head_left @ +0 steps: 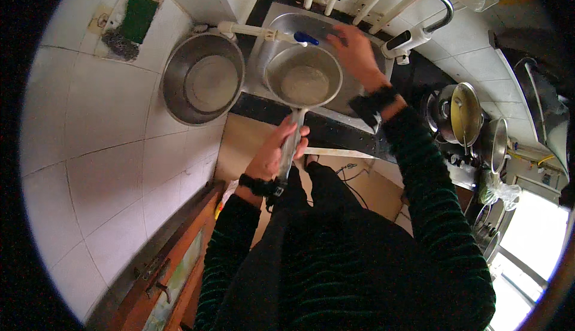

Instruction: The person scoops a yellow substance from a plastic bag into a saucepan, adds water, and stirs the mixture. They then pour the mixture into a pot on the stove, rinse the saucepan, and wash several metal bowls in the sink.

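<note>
My left hand (277, 150) is closed around the handle of a metal ladle-like pan (331, 89), whose round bowl is over the near edge of the steel sink. Right of the bowl, my right hand (356, 52) is raised over the sink (275, 16), slightly blurred, its fingers apart and holding nothing that I can see. A white plastic tap with a blue handle (307, 38) reaches over the far rim of the pan. Whether water runs from it cannot be told. A large steel pot (204, 79) stands left of the sink.
A curved chrome faucet (424, 30) rises at the sink's right. Farther right, a pot with yellowish contents (466, 113) and another metal pot (495, 144) stand by the stove. A wall rack at upper left holds a green scouring pad (138, 19) and steel wool (120, 46).
</note>
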`<action>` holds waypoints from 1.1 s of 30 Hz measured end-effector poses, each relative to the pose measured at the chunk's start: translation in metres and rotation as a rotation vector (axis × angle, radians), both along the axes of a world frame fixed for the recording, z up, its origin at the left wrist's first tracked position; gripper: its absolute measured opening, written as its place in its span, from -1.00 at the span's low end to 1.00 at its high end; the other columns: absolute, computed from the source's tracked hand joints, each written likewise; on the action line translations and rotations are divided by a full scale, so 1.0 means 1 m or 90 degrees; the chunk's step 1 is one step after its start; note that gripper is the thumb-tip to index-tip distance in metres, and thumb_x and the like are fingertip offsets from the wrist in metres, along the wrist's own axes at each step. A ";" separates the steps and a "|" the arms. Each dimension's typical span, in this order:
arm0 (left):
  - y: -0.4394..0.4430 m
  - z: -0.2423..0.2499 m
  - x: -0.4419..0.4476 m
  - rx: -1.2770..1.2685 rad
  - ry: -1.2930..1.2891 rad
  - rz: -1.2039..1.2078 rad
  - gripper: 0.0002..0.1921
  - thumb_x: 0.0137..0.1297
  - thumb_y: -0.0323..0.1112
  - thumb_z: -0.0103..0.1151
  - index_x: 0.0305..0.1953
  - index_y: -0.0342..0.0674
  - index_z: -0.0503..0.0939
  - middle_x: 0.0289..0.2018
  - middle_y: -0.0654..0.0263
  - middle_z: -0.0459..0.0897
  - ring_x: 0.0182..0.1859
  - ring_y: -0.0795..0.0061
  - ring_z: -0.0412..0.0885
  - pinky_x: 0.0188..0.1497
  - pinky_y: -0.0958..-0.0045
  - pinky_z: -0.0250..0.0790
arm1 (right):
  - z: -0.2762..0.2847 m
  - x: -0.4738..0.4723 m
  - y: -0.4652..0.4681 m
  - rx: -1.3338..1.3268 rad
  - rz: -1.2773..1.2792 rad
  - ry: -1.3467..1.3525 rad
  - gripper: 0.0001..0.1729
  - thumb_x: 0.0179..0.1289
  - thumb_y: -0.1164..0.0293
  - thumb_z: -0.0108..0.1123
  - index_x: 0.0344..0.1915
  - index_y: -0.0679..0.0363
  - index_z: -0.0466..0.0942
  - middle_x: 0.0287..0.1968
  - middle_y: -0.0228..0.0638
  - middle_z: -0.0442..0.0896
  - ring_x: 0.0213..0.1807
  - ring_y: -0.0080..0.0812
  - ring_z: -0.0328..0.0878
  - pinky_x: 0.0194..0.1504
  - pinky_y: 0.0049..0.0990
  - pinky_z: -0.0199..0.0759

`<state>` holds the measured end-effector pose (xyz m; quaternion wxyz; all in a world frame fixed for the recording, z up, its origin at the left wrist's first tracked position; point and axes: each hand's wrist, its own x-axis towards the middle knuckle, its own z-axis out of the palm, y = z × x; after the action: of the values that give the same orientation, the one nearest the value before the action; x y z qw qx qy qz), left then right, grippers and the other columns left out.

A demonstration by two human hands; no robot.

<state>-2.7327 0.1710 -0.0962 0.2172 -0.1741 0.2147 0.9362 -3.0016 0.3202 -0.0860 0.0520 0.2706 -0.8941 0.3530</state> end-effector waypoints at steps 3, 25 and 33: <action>-0.005 0.019 0.037 -0.046 0.035 -0.025 -0.49 0.47 -0.11 -0.02 0.35 0.00 0.16 -0.19 0.36 0.42 -0.42 0.54 0.46 -0.41 0.55 0.30 | 0.001 0.024 0.062 -0.005 -0.044 -0.035 -0.62 0.31 0.30 0.27 0.04 0.27 0.55 -0.01 -0.10 0.64 0.01 -0.18 0.63 0.05 -0.32 0.48; -0.107 0.054 0.092 -0.866 -0.075 0.215 -0.47 0.43 -0.32 -0.02 0.35 -0.23 0.12 -0.09 0.20 0.46 -0.38 0.46 0.47 -0.40 0.46 0.34 | -0.004 0.162 0.125 0.138 -0.076 0.008 -0.62 0.18 0.41 0.29 0.00 0.28 0.53 0.23 -0.03 0.41 0.26 0.00 0.34 0.32 -0.12 0.23; -0.143 0.012 0.079 -1.224 0.041 0.138 -0.50 0.50 -0.37 -0.16 0.38 -0.40 0.09 0.25 -0.24 0.31 0.22 -0.12 0.41 0.27 0.14 0.24 | 0.002 0.217 0.111 0.124 -0.121 0.014 -0.59 0.19 0.39 0.33 0.04 0.21 0.51 0.25 -0.07 0.36 0.26 -0.01 0.33 0.31 -0.14 0.24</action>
<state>-2.6535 0.0284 -0.0838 -0.1115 -0.2707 0.8774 0.3801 -2.7846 0.4310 -0.0842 0.0683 0.1920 -0.9453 0.2549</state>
